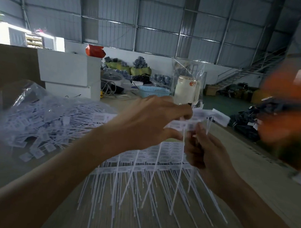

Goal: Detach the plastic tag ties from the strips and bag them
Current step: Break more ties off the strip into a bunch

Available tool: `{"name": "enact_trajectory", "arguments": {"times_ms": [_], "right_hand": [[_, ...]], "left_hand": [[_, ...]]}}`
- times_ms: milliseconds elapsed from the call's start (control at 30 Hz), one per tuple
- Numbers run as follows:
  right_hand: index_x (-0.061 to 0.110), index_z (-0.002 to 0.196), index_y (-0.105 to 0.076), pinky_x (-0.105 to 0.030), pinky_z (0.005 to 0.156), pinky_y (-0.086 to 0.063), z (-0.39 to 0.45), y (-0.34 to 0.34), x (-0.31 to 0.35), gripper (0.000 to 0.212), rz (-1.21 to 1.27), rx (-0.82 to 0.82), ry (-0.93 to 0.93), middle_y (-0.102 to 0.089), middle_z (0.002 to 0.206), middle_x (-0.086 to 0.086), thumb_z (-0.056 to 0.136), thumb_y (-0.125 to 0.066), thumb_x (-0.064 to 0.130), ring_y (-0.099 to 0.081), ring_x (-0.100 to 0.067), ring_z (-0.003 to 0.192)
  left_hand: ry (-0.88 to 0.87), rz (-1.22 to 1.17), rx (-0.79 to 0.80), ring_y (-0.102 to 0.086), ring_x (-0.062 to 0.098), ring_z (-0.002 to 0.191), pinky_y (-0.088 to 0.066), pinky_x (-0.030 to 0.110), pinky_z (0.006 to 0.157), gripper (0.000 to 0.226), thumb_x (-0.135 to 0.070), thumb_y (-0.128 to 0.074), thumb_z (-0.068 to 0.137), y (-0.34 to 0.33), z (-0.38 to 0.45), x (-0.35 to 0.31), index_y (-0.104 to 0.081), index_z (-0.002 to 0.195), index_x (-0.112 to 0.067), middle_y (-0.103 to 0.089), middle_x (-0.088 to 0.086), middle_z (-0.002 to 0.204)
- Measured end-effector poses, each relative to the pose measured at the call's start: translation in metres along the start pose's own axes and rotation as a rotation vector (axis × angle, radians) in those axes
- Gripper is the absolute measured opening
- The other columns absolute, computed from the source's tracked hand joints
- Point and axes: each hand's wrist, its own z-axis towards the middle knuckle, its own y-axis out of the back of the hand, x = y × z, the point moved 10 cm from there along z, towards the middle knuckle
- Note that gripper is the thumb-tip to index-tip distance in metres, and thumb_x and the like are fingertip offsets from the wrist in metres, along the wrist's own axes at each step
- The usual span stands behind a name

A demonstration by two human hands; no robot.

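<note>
Nearest the camera, bare table (6, 171) surface runs along the lower left edge; the long thin tails of the tag ties fan toward the viewer across the lower centre. These tails belong to strips of tag ties (142, 165) lying flat on the table, heads in rows, directly under both hands.

Right hand (206, 154): fingers curled, gripping the tails of a held strip (190, 124) raised above the table. Left hand (156, 121): thumb and fingertips pinching the tag heads at the top of that same strip. The two hands are close together, nearly touching.

Left of the hands, a clear bag (38, 115) heaped with loose white tag ties lies on the table, well apart from the flat strips, with open table between. At the right edge, a blurred orange shape (286, 113) crowds the frame; what it is cannot be told.

Beyond the hands stands a cream kettle (185, 91) with a clear plastic bag (187, 70) upright at it. Further left, white boxes (70, 71); a blue basket (153, 91) behind. Open floor lies to the far right.
</note>
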Motion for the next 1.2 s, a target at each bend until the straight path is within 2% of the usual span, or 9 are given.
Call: {"name": "enact_trajectory", "arguments": {"times_ms": [133,267,433,600,767,833,900,1067,1200], "right_hand": [[0.002,0.091,-0.060,-0.027,0.048,-0.021,-0.005,-0.023,-0.008,0.059,0.045,0.148,-0.061,-0.032,0.058,0.004,0.089,-0.056,0.061,-0.022,-0.013,0.050],[0.008,0.076,-0.055,-0.028,0.049,-0.021,-0.008,-0.018,0.001,0.038,-0.043,0.061,0.025,-0.025,0.060,-0.008,0.089,-0.062,0.043,-0.017,-0.019,0.053],[0.013,0.069,-0.058,-0.028,0.048,-0.021,-0.004,0.001,-0.001,0.029,0.122,-0.047,-0.038,-0.033,0.058,-0.001,0.084,-0.066,0.036,-0.022,-0.015,0.052],[0.010,0.072,-0.058,-0.023,0.042,-0.028,-0.002,-0.001,-0.003,0.030,0.224,0.008,-0.053,-0.021,0.067,-0.007,0.086,-0.066,0.034,-0.022,-0.013,0.049],[0.010,0.071,-0.064,-0.023,0.045,-0.029,-0.004,0.008,0.013,0.033,-0.074,-0.073,0.103,-0.036,0.061,-0.014,0.086,-0.063,0.040,-0.031,-0.014,0.047],[0.000,0.079,-0.064,-0.023,0.046,-0.029,-0.006,0.007,0.020,0.039,-0.151,-0.078,0.181,-0.036,0.063,-0.016,0.086,-0.063,0.039,-0.030,-0.014,0.048],[0.004,0.076,-0.063,-0.024,0.046,-0.027,-0.008,0.004,0.025,0.035,-0.195,-0.069,0.230,-0.033,0.062,-0.018,0.088,-0.061,0.037,-0.026,-0.017,0.049],[0.016,0.065,-0.060,-0.024,0.046,-0.024,-0.008,0.001,0.027,0.033,-0.170,-0.063,0.230,-0.029,0.060,-0.016,0.087,-0.059,0.040,-0.022,-0.014,0.048],[0.008,0.065,-0.054,-0.026,0.046,-0.023,-0.008,0.001,0.024,0.044,-0.231,-0.084,0.207,-0.031,0.058,-0.015,0.087,-0.057,0.046,-0.024,-0.014,0.047]], "left_hand": [[-0.067,-0.001,0.009,-0.054,0.023,0.079,-0.050,0.042,0.068,0.031,-0.038,-0.074,0.086,-0.009,0.000,-0.010,-0.060,0.106,-0.018,-0.058,-0.001,0.087],[-0.128,-0.032,0.007,-0.052,0.021,0.086,-0.049,0.045,0.072,0.028,-0.030,-0.077,0.084,-0.015,0.000,-0.014,-0.065,0.101,-0.011,-0.064,0.003,0.090],[-0.044,-0.059,0.030,-0.056,0.017,0.109,-0.049,0.041,0.093,0.039,-0.031,-0.074,0.088,-0.013,-0.001,0.002,-0.063,0.123,-0.016,-0.064,-0.001,0.119],[-0.032,0.096,-0.009,-0.060,0.023,0.106,-0.052,0.040,0.084,0.035,-0.031,-0.071,0.091,-0.007,-0.003,0.006,-0.064,0.123,-0.021,-0.067,-0.003,0.116],[-0.060,0.126,0.006,-0.060,0.021,0.092,-0.048,0.035,0.070,0.019,-0.025,-0.065,0.094,-0.009,-0.004,0.000,-0.065,0.114,-0.024,-0.065,-0.007,0.095],[-0.024,0.092,0.106,-0.060,0.018,0.092,-0.050,0.036,0.073,0.012,-0.023,-0.055,0.100,-0.022,-0.002,0.007,-0.064,0.107,-0.025,-0.061,-0.012,0.094],[0.018,-0.026,0.164,-0.062,0.017,0.093,-0.052,0.041,0.079,0.017,-0.025,-0.051,0.102,-0.028,-0.002,0.015,-0.068,0.103,-0.021,-0.066,-0.008,0.102],[0.008,-0.068,0.143,-0.060,0.014,0.090,-0.052,0.042,0.079,0.020,-0.033,-0.047,0.103,-0.025,-0.002,0.019,-0.065,0.110,-0.024,-0.067,-0.008,0.102],[-0.059,-0.016,0.116,-0.061,0.013,0.086,-0.054,0.041,0.074,0.013,-0.024,-0.053,0.102,-0.023,-0.001,0.013,-0.064,0.107,-0.020,-0.067,-0.007,0.098]]}}
